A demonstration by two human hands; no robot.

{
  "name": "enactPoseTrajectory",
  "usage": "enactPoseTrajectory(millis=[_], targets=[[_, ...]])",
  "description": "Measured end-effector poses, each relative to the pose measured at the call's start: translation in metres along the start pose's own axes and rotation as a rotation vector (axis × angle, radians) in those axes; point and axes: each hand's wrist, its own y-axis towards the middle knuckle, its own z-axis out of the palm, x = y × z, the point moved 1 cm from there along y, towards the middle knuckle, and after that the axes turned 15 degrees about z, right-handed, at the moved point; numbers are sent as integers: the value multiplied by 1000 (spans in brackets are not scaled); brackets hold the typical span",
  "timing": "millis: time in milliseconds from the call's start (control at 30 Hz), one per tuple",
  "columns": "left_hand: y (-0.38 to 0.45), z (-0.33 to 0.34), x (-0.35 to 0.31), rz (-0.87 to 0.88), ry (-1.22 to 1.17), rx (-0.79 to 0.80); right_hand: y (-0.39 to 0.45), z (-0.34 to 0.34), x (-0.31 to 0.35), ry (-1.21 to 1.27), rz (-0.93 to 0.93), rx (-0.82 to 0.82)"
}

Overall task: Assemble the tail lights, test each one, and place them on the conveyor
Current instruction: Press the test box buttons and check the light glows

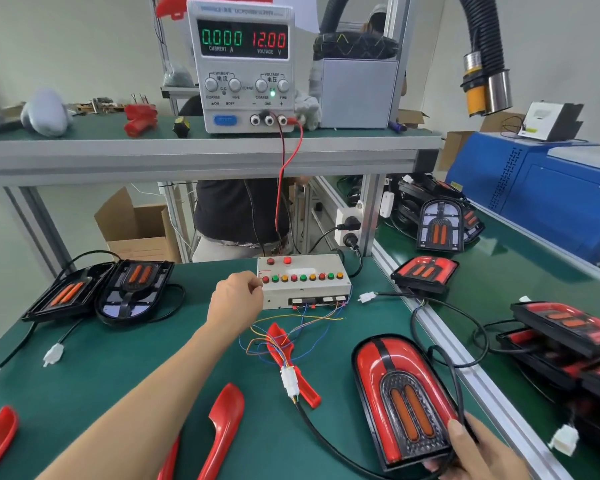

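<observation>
Testing step in hand. The left hand [234, 299] reaches to the control box [303, 282] at about 12 o'clock on the desk [118, 358], fingers curled, tips at the leftmost red button [265, 279] of the button row; whether the button is actually pressed cannot be told. The right hand [475, 452] at 5 o'clock grips the near end of an assembled tail light [404, 393], thumb on its lens, face up. Its black cable [326, 441] runs to a white plug [289, 379] joined to thin coloured wires [291, 327] leading into the box.

The power supply [241, 64] on the shelf [187, 150] reads zero current, twelve volts, and the light's orange strips look unlit, so the test seems not yet live.

Next move, as judged: press through the buttons one by one while watching the lens, then unplug and carry the light to the conveyor [520, 282] at 3 o'clock, where finished lights [425, 273] already lie.

Desk: green mat; two open light housings [101, 292] at 9 o'clock with loose plugs; red lens trims [222, 424] at 6 and 7 o'clock, one more under the wires.

Room: shelf holds a red tool [141, 119] and a grey box [359, 93]; black hose [478, 39] overhead at 1 o'clock; blue machine [551, 192] beyond the conveyor; cardboard box [139, 226] behind the desk; another person partly seen behind the frame
</observation>
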Motion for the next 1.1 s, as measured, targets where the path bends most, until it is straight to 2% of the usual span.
enactPoseTrajectory(millis=[133,233,500,900,1100], targets=[[13,8,0,88,97,100,3,-2,-9,34,-70,58],[17,15,2,133,174,105,7,0,-10,122,-13,180],[14,26,14,171,258,131,12,-8,-11,43,-24,49],[19,24,8,175,372,257,6,-13,-5,44,-51,101],[19,26,8,181,368,230,9,-15,-9,31,-39,129]])
